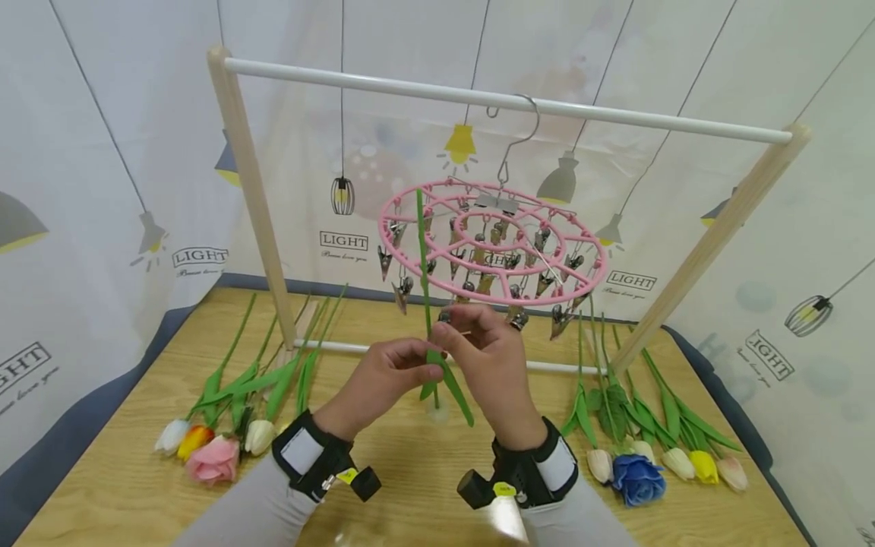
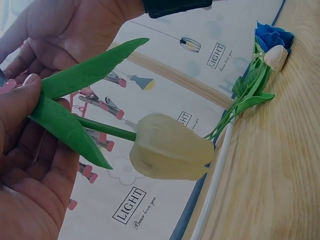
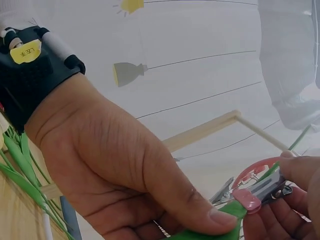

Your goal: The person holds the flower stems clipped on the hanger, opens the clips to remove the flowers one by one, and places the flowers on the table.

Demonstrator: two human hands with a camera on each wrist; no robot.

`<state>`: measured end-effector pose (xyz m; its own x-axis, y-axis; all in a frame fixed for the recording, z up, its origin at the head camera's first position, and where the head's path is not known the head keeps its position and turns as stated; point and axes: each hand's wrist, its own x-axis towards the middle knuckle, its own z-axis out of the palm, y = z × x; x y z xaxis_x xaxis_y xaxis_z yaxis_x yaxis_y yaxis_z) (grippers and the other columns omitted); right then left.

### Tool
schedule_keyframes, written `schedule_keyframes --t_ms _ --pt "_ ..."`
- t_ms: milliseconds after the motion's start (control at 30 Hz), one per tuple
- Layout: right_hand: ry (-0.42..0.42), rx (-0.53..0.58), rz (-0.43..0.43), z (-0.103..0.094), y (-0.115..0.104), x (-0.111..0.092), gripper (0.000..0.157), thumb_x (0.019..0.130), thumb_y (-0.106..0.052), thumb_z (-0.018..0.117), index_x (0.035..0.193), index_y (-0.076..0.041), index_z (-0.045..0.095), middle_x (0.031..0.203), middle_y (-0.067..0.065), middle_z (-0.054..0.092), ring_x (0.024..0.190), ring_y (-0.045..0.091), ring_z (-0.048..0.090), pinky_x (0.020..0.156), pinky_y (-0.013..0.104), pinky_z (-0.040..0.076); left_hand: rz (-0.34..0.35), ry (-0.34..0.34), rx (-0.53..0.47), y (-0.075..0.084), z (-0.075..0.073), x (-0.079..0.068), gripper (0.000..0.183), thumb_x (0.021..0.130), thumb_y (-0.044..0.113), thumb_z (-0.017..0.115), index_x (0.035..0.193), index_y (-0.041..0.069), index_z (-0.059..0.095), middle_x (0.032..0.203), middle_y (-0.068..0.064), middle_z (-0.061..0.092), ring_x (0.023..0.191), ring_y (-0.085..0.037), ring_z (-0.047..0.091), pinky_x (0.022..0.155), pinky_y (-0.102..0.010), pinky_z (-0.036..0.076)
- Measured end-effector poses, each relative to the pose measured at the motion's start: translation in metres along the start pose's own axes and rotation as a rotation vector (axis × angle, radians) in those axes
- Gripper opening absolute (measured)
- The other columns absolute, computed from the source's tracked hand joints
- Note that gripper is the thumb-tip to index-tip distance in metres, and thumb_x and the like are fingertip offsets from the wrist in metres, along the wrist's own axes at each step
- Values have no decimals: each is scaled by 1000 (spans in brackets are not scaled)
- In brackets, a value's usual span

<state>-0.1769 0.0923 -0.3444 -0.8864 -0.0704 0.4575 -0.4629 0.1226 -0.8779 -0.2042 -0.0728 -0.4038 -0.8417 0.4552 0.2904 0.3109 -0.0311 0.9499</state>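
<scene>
An artificial tulip (image 2: 170, 147) with a pale cream bloom hangs head down between my hands. Its green stem (image 1: 424, 266) rises in front of the round pink clip hanger (image 1: 595, 266). My left hand (image 1: 393, 376) pinches the tulip at the base of its leaves (image 2: 95, 70). Close beside it, my right hand (image 1: 488, 365) holds a metal clip (image 3: 265, 190) between thumb and fingers. The clip's pink tips meet the green leaf in the right wrist view; whether they grip the stem I cannot tell.
The hanger hangs by a metal hook (image 1: 536, 121) from a white bar (image 1: 383, 86) on a wooden-sided rack. Several artificial flowers lie at left, including a pink rose (image 1: 213, 460), and several at right, including a blue rose (image 1: 639, 480). A patterned cloth stands behind the table (image 1: 424, 471).
</scene>
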Motion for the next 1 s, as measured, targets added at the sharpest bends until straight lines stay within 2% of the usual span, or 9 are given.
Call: schedule_keyframes --t_ms 167,467,600,767,1000 --pt "-1 24 -34 1 6 0 28 85 -33 66 103 -11 62 101 8 60 85 21 62 69 32 54 2 5 9 0 1 -1 23 87 28 65 105 14 68 101 -4 67 88 -24 58 73 -40 48" --pt "-33 -48 -84 -1 7 -1 26 92 -29 57 107 -7 54 98 9 55 79 20 57 61 27 47 -2 6 0 1 4 -1 24 86 31 66 105 16 68 103 -5 68 96 -23 60 78 -40 50" --pt "-50 -57 -95 -2 7 -2 25 94 -25 53 109 -5 50 98 10 54 80 20 56 63 28 47 -11 2 -7 2 5 -1 24 87 30 65 106 16 68 103 -4 69 96 -22 60 79 -40 50" --pt "-49 -38 -94 -2 6 -3 24 94 -22 52 109 -2 49 97 13 53 80 23 54 66 34 47 -8 -1 -19 2 6 -2 24 88 27 64 109 16 67 104 -4 68 94 -23 61 79 -40 51" --pt "-59 -15 -116 -3 5 -3 21 95 -17 51 106 0 48 96 15 53 76 24 52 63 28 44 -5 -13 -14 1 6 -2 20 88 26 64 106 17 68 103 -6 68 91 -25 61 78 -41 52"
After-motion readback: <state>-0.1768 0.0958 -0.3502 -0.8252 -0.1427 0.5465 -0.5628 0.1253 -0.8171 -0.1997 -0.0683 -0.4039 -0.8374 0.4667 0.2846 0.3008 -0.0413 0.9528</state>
